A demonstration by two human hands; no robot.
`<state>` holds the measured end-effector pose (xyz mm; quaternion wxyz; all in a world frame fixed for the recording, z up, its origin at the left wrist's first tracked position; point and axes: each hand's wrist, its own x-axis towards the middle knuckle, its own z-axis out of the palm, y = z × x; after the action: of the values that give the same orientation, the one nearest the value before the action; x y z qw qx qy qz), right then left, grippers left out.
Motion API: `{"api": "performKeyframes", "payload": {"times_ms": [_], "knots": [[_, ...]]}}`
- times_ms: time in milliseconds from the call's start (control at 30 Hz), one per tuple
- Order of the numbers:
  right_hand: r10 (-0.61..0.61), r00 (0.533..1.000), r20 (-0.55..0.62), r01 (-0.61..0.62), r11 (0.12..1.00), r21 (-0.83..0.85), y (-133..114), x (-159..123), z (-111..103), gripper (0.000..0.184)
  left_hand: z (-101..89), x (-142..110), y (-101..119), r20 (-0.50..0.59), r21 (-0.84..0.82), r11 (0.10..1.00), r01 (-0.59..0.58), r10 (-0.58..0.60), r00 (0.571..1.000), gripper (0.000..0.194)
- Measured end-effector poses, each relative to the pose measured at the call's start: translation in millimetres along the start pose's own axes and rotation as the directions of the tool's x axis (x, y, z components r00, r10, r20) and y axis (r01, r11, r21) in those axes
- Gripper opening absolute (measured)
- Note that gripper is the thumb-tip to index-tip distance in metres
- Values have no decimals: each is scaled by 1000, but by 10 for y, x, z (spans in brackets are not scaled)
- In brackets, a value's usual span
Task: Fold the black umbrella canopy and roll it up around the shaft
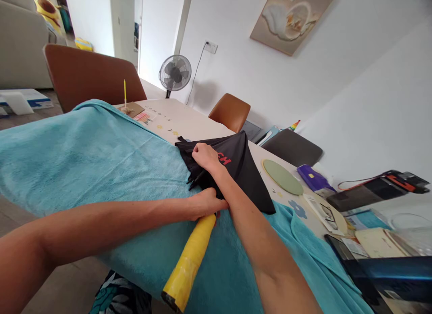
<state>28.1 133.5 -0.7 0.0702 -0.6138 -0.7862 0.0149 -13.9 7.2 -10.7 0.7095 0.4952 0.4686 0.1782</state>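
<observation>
- Left hand (205, 203) clasps the umbrella (243, 181) beside its handle (191, 262); slackening could let it twist.
- Right hand (205, 155) touches it, grip unclear; loose ribs (194, 183) could snag the towel (135, 170).

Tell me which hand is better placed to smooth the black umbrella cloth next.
Probably the right hand: it rests on the black cloth, near the red letters, while the left hand is by the yellow handle.

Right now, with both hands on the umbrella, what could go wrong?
Rib tips stick out near the left hand; they might scratch or pinch it. The right forearm crosses close over that hand, so the two could bump. The wrinkled blue towel beneath the umbrella may drag.
</observation>
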Motion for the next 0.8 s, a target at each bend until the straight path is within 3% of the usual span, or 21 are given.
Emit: {"api": "performKeyframes", "payload": {"times_ms": [133, 267, 367, 433, 500, 567, 667, 800], "knots": [[-64, 998, -9, 64, 998, 24, -70, -69, -84, 21, -50, 23, 26, -7, 98, 995, -35, 36, 999, 7], [-75, 982, -172, 85, 995, 54, -15, -241, -350, 19, -99, 73, 35, -23, 164, 986, -15, 19, 1000, 8], [-45, 959, -279, 80, 990, 114, 172, -429, -574, 17, -110, 61, 43, -3, 136, 991, -6, 6, 1000, 13], [-19, 922, -386, 96, 979, 181, 359, -574, -677, 17, -107, 38, 46, 36, 84, 996, 3, -6, 999, 15], [45, 852, -522, 104, 962, 252, 559, -733, -726, 18, -98, 29, 38, 97, 7, 1000, 13, -14, 995, 16], [58, 823, -566, 143, 942, 305, 719, -898, -724, 20, -85, 46, 14, 159, -76, 997, 11, 1, 987, 19], [-91, 838, -538, 288, 912, 294, 811, -1123, -653, 28, -68, 101, -43, 195, -167, 986, -4, 37, 980, 21], [-343, 822, -454, 448, 882, 145, 726, -1281, -521, 39, -58, 145, -96, 192, -202, 979, -27, 66, 979, 18]]}}
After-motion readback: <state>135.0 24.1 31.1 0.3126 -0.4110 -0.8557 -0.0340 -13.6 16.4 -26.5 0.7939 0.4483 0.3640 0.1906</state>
